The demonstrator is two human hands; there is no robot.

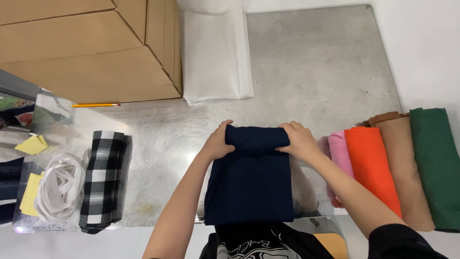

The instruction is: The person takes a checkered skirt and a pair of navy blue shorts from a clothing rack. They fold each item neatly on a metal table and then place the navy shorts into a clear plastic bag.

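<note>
At the centre of the steel table (316, 62), a navy cloth (250, 180) is held at its far end, where a roll has been started; most of its length is seen lying flat toward six o'clock, reaching the near table edge. The left hand (218, 142) is closed over the left end of the roll, and the right hand (299, 140) is closed over the right end, fingers curled on top.

Rolling appears to be at an early stage: only a short turn is formed, and the long flat part is judged to be left.

At three o'clock, four rolled cloths are laid side by side: pink (339, 151), orange (371, 165), tan (402, 165) and green (438, 165), the pink one just beside the right forearm. At nine o'clock a black-and-white checked roll (101, 180) is set, with a coil of white band (60, 187) beyond it.

At twelve o'clock a stack of white sheets (215, 55) is found, and at eleven o'clock a cardboard box (86, 48) with a pencil (95, 105) before it. Bare metal is seen between the navy cloth and the sheets, and toward one o'clock; little room is left on the right side.
</note>
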